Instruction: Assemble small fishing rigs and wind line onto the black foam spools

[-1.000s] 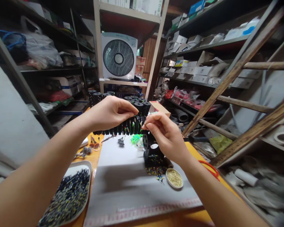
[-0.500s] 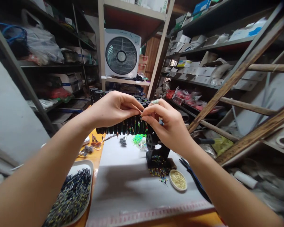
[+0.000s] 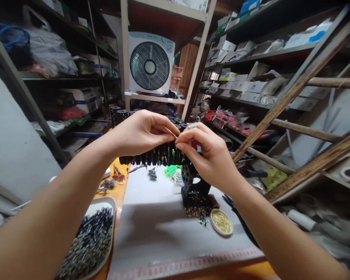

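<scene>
My left hand (image 3: 146,132) and my right hand (image 3: 205,149) meet fingertip to fingertip, each closed in a pinch. Whatever they pinch is too small to make out. Some wrapping shows on a finger of the right hand. Right behind and below the fingers is a row of black looped bands (image 3: 151,155) with small coloured bits on them, partly hidden by my hands. It sits over a black stand (image 3: 194,192) with a round holed disc on its side. Many tiny coloured pieces (image 3: 196,211) lie at the stand's foot.
A white tray (image 3: 113,221) of small dark pieces stands at the left. A round dish (image 3: 221,222) of golden bits and dark-handled pliers (image 3: 236,210) lie at the right. Bright green strands (image 3: 172,170) lie behind. A box fan (image 3: 150,66) and a wooden ladder (image 3: 294,101) stand beyond.
Both hands stay pinched together at almost the same spot. The view has shifted very slightly, with the table things a little farther right.
</scene>
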Motion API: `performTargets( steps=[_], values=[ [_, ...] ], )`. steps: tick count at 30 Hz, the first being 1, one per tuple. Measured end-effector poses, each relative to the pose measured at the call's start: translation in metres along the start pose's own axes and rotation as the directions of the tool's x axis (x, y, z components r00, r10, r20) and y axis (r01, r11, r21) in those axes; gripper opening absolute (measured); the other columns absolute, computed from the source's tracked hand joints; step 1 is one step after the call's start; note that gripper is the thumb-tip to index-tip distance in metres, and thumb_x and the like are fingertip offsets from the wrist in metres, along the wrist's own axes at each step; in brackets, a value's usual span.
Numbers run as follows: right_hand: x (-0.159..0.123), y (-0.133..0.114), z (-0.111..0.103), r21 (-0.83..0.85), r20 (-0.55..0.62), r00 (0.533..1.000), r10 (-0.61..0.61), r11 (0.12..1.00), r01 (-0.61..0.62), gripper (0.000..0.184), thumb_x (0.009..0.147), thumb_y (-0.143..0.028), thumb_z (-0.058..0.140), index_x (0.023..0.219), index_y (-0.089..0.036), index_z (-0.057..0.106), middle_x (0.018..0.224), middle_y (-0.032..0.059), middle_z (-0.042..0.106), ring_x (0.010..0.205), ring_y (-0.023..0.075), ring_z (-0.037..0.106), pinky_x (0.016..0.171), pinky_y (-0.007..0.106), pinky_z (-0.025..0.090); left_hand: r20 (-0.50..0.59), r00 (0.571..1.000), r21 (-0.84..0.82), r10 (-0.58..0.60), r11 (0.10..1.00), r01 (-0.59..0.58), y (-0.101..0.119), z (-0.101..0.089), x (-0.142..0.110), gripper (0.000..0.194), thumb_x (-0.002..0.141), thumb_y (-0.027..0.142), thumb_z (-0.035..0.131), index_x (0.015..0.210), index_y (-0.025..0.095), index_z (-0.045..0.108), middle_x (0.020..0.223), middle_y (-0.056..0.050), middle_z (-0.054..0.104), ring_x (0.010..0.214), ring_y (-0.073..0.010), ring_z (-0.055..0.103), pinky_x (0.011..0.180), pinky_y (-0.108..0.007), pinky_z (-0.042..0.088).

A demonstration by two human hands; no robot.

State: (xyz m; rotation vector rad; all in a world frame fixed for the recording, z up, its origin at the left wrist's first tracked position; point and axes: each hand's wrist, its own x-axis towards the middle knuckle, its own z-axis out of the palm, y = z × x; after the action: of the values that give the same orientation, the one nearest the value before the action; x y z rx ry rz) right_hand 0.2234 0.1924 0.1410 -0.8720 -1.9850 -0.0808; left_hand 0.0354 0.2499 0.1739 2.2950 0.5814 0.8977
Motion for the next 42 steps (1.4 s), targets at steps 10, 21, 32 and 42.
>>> performTargets(
  steps=[10, 21, 32, 42],
  values=[
    [-0.002, -0.001, -0.002, -0.017, 0.068, 0.997, -0.034, 0.999, 0.036, 0.01, 0.09, -0.013, 0.052, 0.085, -0.02, 0.057, 0.084, 0.0024, 0.052, 0.076, 0.0155, 0.05, 0.069, 0.03, 0.042, -0.081, 0.997, 0.223, 0.006, 0.975, 0.013, 0.007, -0.001, -0.001, 0.019, 0.079, 0.027, 0.06, 0.088, 0.017, 0.073, 0.089, -0.004, 0.075, 0.083, -0.0187, 0.067, 0.079, -0.03, 0.052],
    [-0.005, -0.001, -0.002, -0.038, 0.087, 0.995, -0.051, 0.998, 0.055, 0.009, 0.091, -0.014, 0.051, 0.088, -0.02, 0.057, 0.087, 0.0036, 0.052, 0.08, 0.0168, 0.052, 0.073, 0.032, 0.043, -0.041, 0.999, 0.147, 0.026, 0.989, -0.02, 0.002, 0.0, -0.002, 0.013, 0.081, 0.021, 0.057, 0.09, 0.017, 0.065, 0.079, -0.003, 0.072, 0.078, -0.0168, 0.067, 0.071, -0.028, 0.051],
    [-0.014, 0.002, 0.006, -0.161, 0.021, 0.991, -0.132, 0.978, 0.134, 0.01, 0.091, -0.013, 0.05, 0.091, -0.021, 0.057, 0.089, 0.0055, 0.055, 0.091, 0.0199, 0.055, 0.082, 0.036, 0.045, -0.034, 0.998, 0.152, 0.06, 0.987, -0.054, -0.001, 0.001, -0.001, 0.011, 0.081, 0.021, 0.058, 0.086, 0.016, 0.065, 0.08, -0.003, 0.07, 0.077, -0.0153, 0.065, 0.07, -0.026, 0.051],
    [-0.022, 0.003, 0.0, -0.42, 0.134, 0.923, -0.361, 0.823, 0.383, 0.015, 0.086, -0.007, 0.054, 0.096, -0.014, 0.063, 0.088, 0.0086, 0.06, 0.091, 0.0218, 0.056, 0.084, 0.038, 0.049, -0.037, 0.997, 0.166, 0.065, 0.984, -0.058, 0.0, 0.002, 0.0, 0.009, 0.08, 0.021, 0.059, 0.084, 0.015, 0.066, 0.078, -0.003, 0.07, 0.074, -0.014, 0.064, 0.068, -0.025, 0.05]
  ],
)
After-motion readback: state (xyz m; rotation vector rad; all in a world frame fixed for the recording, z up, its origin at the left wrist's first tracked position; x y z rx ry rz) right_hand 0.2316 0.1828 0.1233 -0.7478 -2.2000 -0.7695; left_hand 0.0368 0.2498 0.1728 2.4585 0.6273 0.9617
